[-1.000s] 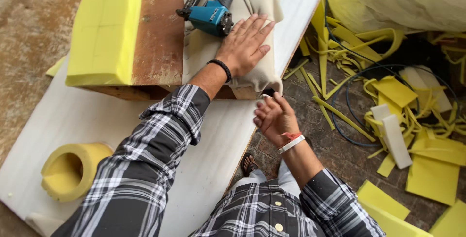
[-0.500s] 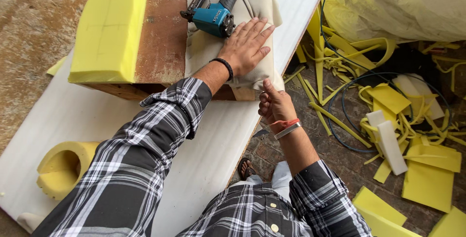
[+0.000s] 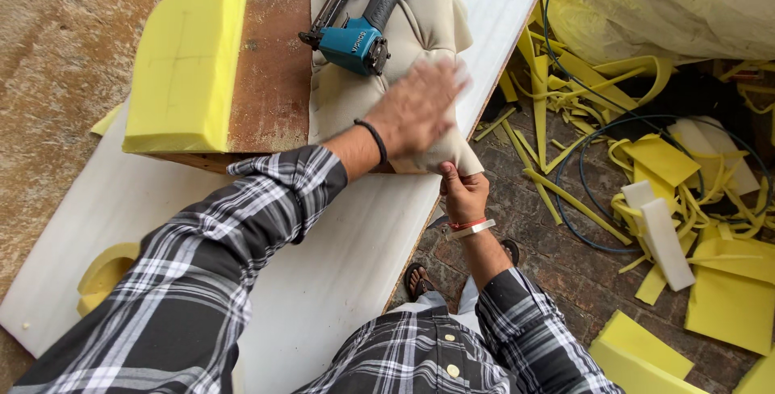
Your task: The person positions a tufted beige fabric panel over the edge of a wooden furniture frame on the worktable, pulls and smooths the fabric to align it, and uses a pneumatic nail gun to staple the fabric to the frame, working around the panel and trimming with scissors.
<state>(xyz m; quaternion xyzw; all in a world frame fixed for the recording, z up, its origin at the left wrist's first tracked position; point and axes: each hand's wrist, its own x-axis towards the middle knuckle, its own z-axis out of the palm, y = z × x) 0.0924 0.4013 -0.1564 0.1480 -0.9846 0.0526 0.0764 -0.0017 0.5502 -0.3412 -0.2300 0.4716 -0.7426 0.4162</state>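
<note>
My left hand (image 3: 420, 107), blurred, lies flat on beige fabric (image 3: 428, 27) that covers a padded piece on a brown wooden board (image 3: 270, 71). My right hand (image 3: 462, 190) pinches the fabric's lower corner at the board's near edge. A blue pneumatic staple gun (image 3: 359, 27) rests on the fabric just beyond my left hand. A yellow foam block (image 3: 186, 67) sits on the board's left part.
A white sheet (image 3: 339, 257) over the worktable carries the board. A yellow foam ring (image 3: 105, 273) lies at its left edge. Yellow foam scraps (image 3: 686, 208) and a dark hose (image 3: 581, 176) litter the brick floor at right. My sandalled foot (image 3: 420, 281) shows below.
My left hand has slid across the fabric toward its right edge. My right hand has moved up from below the table edge and has taken hold of the fabric's corner.
</note>
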